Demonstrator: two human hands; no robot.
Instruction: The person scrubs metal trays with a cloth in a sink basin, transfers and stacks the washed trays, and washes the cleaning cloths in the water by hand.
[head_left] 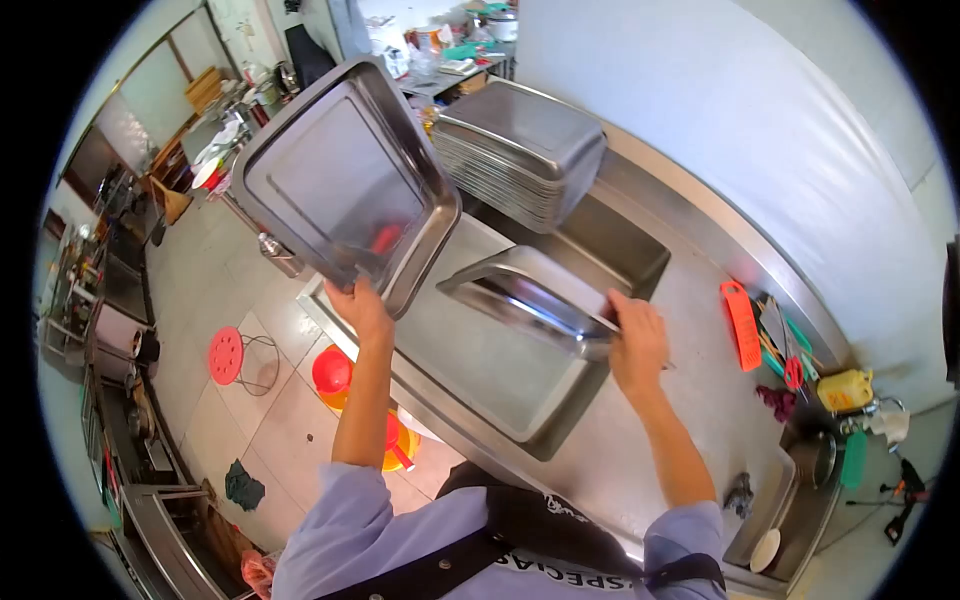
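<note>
My left hand (364,312) grips the lower rim of a deep rectangular metal pan (335,170), raised and tilted so that its inside faces me. In my right hand (638,345) is the end of a second metal pan (535,305), tipped on its side over the sink (535,440). Greyish water fills this sink below it. Whether the second pan touches the water I cannot tell. A stack of similar metal pans (520,130) sits upside down at the sink's far end.
On the counter at right lie an orange grater (740,325), red-handled scissors (793,373) and a yellow jug (846,390). A smaller sink (745,545) is at lower right. On the floor at left stand a red stool (226,355) and a red basin (332,370).
</note>
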